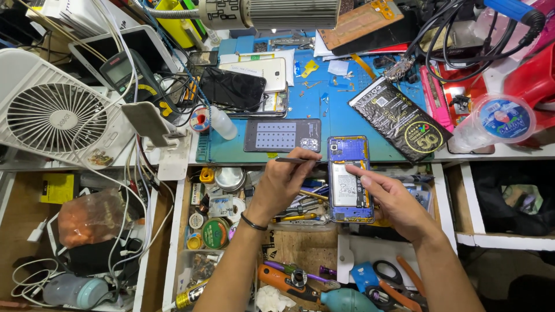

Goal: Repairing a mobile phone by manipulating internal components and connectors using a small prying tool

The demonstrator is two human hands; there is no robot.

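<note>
Looking straight down on a crowded repair tabletop (509,151), white-edged, with a blue work mat (335,110) spread across its middle and open drawers hanging below the front edge. Clutter everywhere: cables snake over the left side past one white desk fan (55,118), and a ribbed lamp head (277,13) juts in at the top.

Down to the hands. The left hand (283,182) is curled, fingers pinching a thin dark tool (298,160) that lies nearly level, its tip pointing right toward the opened blue phone (348,179). That phone sits at the mat's front edge, overhanging the drawer, back cover off, one white-labelled battery (346,188) showing in its frame. The right hand (393,202) grips the phone's right side, thumb laid across the edge, fingers wrapped under, steadying it.

Count on the mat: one dark panel with a grid of dots (282,136) just left of the open phone, one black phone (232,88) lying over a pale gold phone (263,72) further back, one black foil pouch (400,120) angled to the right. One small clear bottle (222,122) lies at the mat's left edge.

In the drawer under the left hand: two round tins (215,232) that I can make out clearly, plus loose tweezers and picks, too tangled to count. Lower down, one orange-handled tool (283,281), one teal rubber blower (347,300), one pair of scissors (387,271). On the right, one clear tub with a blue lid (503,118)
</note>
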